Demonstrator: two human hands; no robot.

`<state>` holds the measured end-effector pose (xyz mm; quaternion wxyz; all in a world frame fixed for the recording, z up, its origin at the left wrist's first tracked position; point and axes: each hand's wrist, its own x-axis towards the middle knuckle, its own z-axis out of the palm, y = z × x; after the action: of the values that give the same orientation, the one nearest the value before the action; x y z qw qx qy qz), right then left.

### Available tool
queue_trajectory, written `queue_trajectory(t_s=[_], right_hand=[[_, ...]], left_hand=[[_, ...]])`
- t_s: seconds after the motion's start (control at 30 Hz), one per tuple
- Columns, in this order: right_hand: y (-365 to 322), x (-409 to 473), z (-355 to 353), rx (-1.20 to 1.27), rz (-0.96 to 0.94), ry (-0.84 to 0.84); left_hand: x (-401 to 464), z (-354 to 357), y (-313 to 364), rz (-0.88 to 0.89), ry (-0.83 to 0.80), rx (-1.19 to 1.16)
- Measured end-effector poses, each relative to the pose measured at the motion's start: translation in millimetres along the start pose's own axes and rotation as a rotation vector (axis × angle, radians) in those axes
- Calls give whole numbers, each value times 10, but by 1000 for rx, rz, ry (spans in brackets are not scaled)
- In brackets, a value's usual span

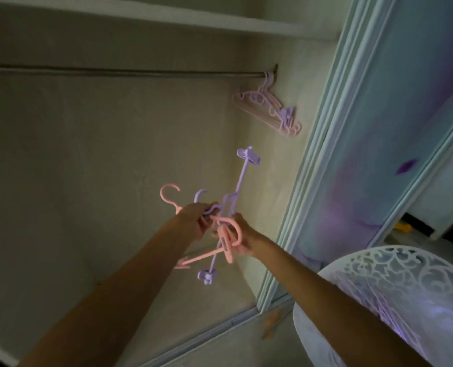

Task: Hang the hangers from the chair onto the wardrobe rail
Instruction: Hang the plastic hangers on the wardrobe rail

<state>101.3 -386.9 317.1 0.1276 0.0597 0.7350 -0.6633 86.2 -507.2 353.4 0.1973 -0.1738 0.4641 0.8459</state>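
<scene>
Both my hands are raised inside the open wardrobe, below the rail. My left hand grips the necks of a pink hanger and a purple clip hanger, whose hooks point up and left. My right hand holds a bunch of pink hangers tangled with the purple one. The purple hanger's bar runs from a clip near the top to a clip below my hands. Several pink and purple hangers hang at the rail's right end.
A white lattice-back chair stands at the lower right, close under my right forearm. The pale blue sliding door frame runs diagonally on the right. A shelf sits above the rail. The rail's left and middle stretch holds nothing.
</scene>
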Motion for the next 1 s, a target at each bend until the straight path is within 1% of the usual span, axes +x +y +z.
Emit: queue_trajectory(t_s=[0.03, 0.1, 0.13, 0.2, 0.23, 0.33, 0.43, 0.53, 0.63, 0.8, 0.9, 1.0], right_hand=[[-10, 152, 30, 1, -19, 49], [12, 416, 12, -1, -35, 90], [-41, 495, 11, 7, -3, 77], [-186, 620, -95, -68, -20, 90], [-308, 673, -169, -59, -21, 80], [-641, 946, -469, -40, -8, 41], [-987, 1258, -738, -76, -52, -11], [-1373, 1548, -889, -181, -110, -58], [-1747, 1873, -948, -328, -151, -83], [-2249, 2415, -996, -495, -176, 67], [-2486, 2705, -1072, -710, -244, 134], [-2575, 2925, -1117, -876, -225, 176]], left_hand=[[31, 15, 80, -5, -16, -7], [73, 20, 233, -31, -58, 49], [127, 1, 341, -36, -85, 115], [244, -51, 548, -21, -150, 246], [297, -73, 658, -11, -183, 291], [463, -71, 982, 22, -217, 341], [731, 11, 1272, 89, -137, 400], [1015, 135, 1570, 184, 3, 517], [1277, 221, 1827, 262, 99, 539], [1614, 238, 2072, 305, 187, 566], [1727, 251, 2222, 268, 184, 543], [1842, 228, 2325, 243, 149, 562]])
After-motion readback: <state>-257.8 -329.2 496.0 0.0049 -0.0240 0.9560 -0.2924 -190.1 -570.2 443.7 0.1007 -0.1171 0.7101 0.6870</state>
